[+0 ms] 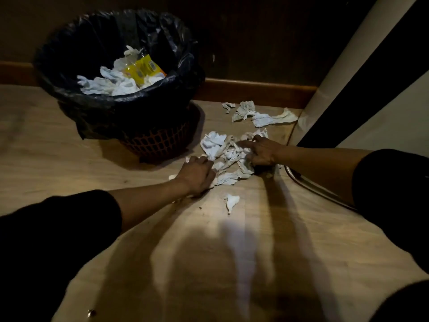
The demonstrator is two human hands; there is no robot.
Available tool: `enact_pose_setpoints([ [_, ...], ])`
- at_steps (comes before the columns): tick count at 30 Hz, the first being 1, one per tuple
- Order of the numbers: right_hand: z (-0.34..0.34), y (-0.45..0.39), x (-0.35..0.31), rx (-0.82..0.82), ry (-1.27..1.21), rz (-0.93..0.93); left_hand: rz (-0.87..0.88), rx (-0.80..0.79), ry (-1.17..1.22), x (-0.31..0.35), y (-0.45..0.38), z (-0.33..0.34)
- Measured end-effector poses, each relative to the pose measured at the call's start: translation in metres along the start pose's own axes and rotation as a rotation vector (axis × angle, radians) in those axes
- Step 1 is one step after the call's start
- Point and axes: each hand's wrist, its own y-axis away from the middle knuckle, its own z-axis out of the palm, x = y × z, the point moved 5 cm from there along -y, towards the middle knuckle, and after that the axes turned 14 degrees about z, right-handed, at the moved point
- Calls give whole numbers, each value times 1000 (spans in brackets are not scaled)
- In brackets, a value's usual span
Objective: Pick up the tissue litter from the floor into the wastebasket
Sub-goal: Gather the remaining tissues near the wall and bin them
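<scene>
On the wood floor point(232, 263), close to the person, long dark shadows stretch out. Two arms in black sleeves point(58, 240) reach forward over them.

A bit further on, one small tissue scrap point(232, 202) lies alone, just in front of the hands.

Next comes the big tissue pile point(228, 156). Both hands are down on it. The left hand point(197, 175) lies on the near left edge of the pile, palm down, with its fingers curled onto the paper. The right hand point(261, 151) rests on the right side of the pile. Its pointing finger sticks out to the left over the tissues, and the other fingers are bent down into the paper. I cannot tell if either hand has a real grip on a tissue.

A shiny metal bar point(311, 187) curves along the floor under the right arm.

Behind the pile, more tissues point(260, 113) lie near the wall, apart from the hands.

To the left, further back, stands the basket point(153, 140). It is brown with little holes, and a black bag point(111, 105) hangs over its rim. Inside are white tissues and a yellow wrapper point(142, 68).

Last is the dark wall with a brown board point(255, 90) along the bottom.
</scene>
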Motion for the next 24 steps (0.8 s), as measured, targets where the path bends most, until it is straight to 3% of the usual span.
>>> enact_pose_setpoints([
  [5,-7,14,-13,-26,212,-71,-162,-51,111,42,45,1],
  [10,-1,19,-22,-93,217,-128,-346,-109,246,62,32,4],
  [14,8,21,-21,16,316,-191,-423,-216,231,65,15,11],
  [20,7,33,-21,22,247,-244,-203,-57,100,64,20,13],
  [24,-4,40,-22,61,277,-247,-45,-57,109,53,41,7],
])
